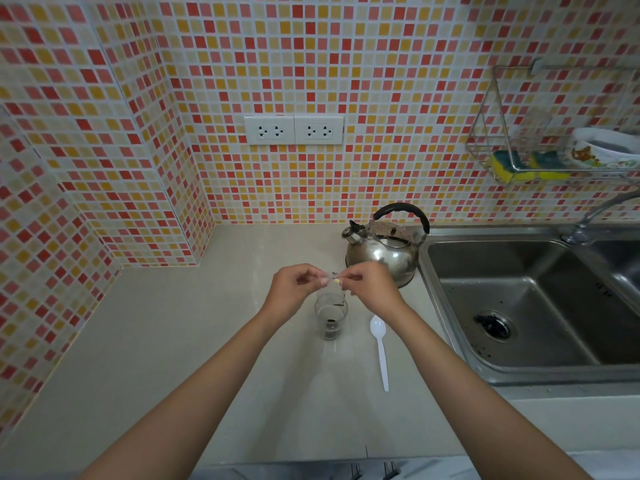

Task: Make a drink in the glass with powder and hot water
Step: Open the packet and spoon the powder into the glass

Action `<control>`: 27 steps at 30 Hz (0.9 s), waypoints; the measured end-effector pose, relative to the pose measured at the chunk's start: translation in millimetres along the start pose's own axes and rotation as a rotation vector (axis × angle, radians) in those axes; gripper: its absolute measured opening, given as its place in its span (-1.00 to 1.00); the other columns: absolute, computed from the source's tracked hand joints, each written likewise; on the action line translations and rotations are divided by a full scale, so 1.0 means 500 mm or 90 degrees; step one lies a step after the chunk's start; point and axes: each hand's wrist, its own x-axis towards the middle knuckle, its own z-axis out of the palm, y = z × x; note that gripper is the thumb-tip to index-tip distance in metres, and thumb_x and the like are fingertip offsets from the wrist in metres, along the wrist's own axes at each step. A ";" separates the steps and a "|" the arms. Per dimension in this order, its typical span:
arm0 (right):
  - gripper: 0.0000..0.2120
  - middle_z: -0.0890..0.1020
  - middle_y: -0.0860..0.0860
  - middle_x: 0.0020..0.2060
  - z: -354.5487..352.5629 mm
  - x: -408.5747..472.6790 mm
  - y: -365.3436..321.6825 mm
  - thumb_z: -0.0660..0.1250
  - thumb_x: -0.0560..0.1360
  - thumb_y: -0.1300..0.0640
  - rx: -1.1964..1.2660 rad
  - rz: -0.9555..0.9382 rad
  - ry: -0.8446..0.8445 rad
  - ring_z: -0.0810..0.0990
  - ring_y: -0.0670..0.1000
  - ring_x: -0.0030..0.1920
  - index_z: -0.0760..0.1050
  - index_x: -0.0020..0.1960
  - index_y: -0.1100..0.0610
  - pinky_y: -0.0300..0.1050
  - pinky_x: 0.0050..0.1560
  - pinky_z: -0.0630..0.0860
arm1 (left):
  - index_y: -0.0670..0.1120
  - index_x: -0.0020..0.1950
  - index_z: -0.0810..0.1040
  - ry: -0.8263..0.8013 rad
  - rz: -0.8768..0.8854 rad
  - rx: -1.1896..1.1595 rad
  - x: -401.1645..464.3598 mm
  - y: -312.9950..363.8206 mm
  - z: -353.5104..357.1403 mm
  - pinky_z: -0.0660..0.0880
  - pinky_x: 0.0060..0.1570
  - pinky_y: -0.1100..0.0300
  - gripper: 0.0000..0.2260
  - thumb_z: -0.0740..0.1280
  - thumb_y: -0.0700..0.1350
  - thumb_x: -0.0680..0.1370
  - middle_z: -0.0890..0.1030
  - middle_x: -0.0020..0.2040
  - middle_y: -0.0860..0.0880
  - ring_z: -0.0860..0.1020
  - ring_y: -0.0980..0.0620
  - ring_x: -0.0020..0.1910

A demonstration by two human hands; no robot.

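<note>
A small clear glass (330, 315) stands on the beige counter, with dark powder at its bottom. Just above its rim, my left hand (295, 287) and my right hand (370, 284) both pinch a small clear sachet (334, 277), which hangs down toward the glass with dark powder at its lower end. A white plastic spoon (380, 348) lies on the counter right of the glass. The steel kettle (384, 249) with a black handle stands behind my right hand.
A steel sink (519, 296) with a tap (595, 213) fills the right side. A wire rack (540, 154) on the tiled wall holds sponges and a bowl. Two sockets (293, 129) sit on the back wall. The tiled wall juts out at the left.
</note>
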 end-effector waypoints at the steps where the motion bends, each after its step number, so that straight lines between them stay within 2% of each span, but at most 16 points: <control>1: -0.87 0.68 0.01 -0.28 -0.002 0.000 -0.004 0.40 0.47 0.16 -0.003 -0.003 -0.009 0.63 -0.03 -0.23 0.68 -0.03 0.15 -0.02 -0.10 0.59 | -0.15 -0.10 0.69 -0.003 0.001 0.004 0.001 0.002 -0.001 0.55 0.01 0.12 -0.95 0.47 -0.22 0.46 0.69 -0.16 -0.16 0.60 0.03 -0.18; 4: -0.89 0.64 -0.04 -0.34 -0.006 0.002 -0.011 0.39 0.47 0.17 -0.010 -0.015 -0.020 0.57 -0.12 -0.33 0.68 -0.05 0.14 -0.09 -0.18 0.55 | -0.16 -0.12 0.68 -0.014 0.003 0.018 0.006 0.009 0.000 0.54 -0.09 0.27 -0.95 0.48 -0.20 0.45 0.69 -0.17 -0.12 0.59 0.08 -0.21; 7: -0.89 0.60 -0.08 -0.37 -0.009 0.002 -0.015 0.38 0.48 0.18 -0.048 -0.026 -0.034 0.51 -0.17 -0.37 0.68 -0.06 0.14 -0.19 -0.24 0.45 | -0.17 -0.15 0.66 -0.042 0.006 0.053 0.008 0.015 0.004 0.51 -0.14 0.32 -0.97 0.47 -0.22 0.46 0.66 -0.23 -0.05 0.58 0.10 -0.25; 9: -0.89 0.59 -0.05 -0.37 -0.009 0.001 -0.017 0.37 0.48 0.18 -0.071 -0.036 -0.041 0.54 -0.09 -0.33 0.67 -0.07 0.15 -0.13 -0.23 0.48 | -0.15 -0.20 0.64 -0.036 0.012 0.080 0.007 0.018 0.007 0.48 -0.17 0.33 -0.94 0.45 -0.26 0.46 0.63 -0.28 -0.02 0.57 0.12 -0.28; 13: -0.87 0.65 0.18 -0.23 -0.003 -0.005 -0.020 0.34 0.48 0.24 -0.098 -0.075 -0.032 0.61 0.17 -0.17 0.65 -0.13 0.25 0.06 -0.15 0.55 | -0.10 -0.28 0.64 -0.007 0.017 0.120 0.007 0.021 0.011 0.50 -0.23 0.37 -0.86 0.47 -0.29 0.44 0.63 -0.33 -0.04 0.57 0.12 -0.33; 16: -0.85 0.65 0.20 -0.20 -0.001 -0.007 -0.017 0.33 0.49 0.26 -0.109 -0.097 -0.017 0.60 0.18 -0.16 0.65 -0.14 0.28 0.11 -0.11 0.56 | -0.06 -0.31 0.65 0.011 0.017 0.090 0.004 0.020 0.009 0.47 -0.30 0.48 -0.84 0.49 -0.28 0.41 0.64 -0.36 0.01 0.56 0.24 -0.40; 21: -0.83 0.67 0.13 -0.12 -0.011 -0.012 -0.019 0.32 0.50 0.23 -0.117 -0.142 -0.039 0.61 0.09 -0.11 0.66 0.01 0.20 0.02 -0.09 0.55 | -0.06 -0.29 0.67 -0.023 0.007 0.079 0.007 0.024 -0.002 0.56 -0.21 0.35 -0.88 0.53 -0.25 0.38 0.66 -0.34 -0.01 0.60 0.18 -0.36; 25: -0.83 0.64 0.15 -0.17 -0.011 -0.013 -0.023 0.29 0.50 0.28 -0.141 -0.156 -0.028 0.59 0.13 -0.12 0.65 -0.03 0.25 0.02 -0.12 0.53 | -0.01 -0.33 0.64 -0.016 0.029 0.116 0.006 0.023 0.008 0.53 -0.22 0.34 -0.84 0.52 -0.24 0.39 0.65 -0.35 0.02 0.59 0.15 -0.33; 27: -0.83 0.64 0.17 -0.16 -0.009 -0.014 -0.022 0.28 0.50 0.30 -0.153 -0.161 -0.016 0.59 0.15 -0.13 0.65 -0.05 0.27 0.01 -0.14 0.52 | -0.03 -0.32 0.65 -0.016 0.043 0.115 0.005 0.023 0.011 0.51 -0.24 0.40 -0.85 0.52 -0.23 0.39 0.65 -0.35 0.03 0.57 0.22 -0.36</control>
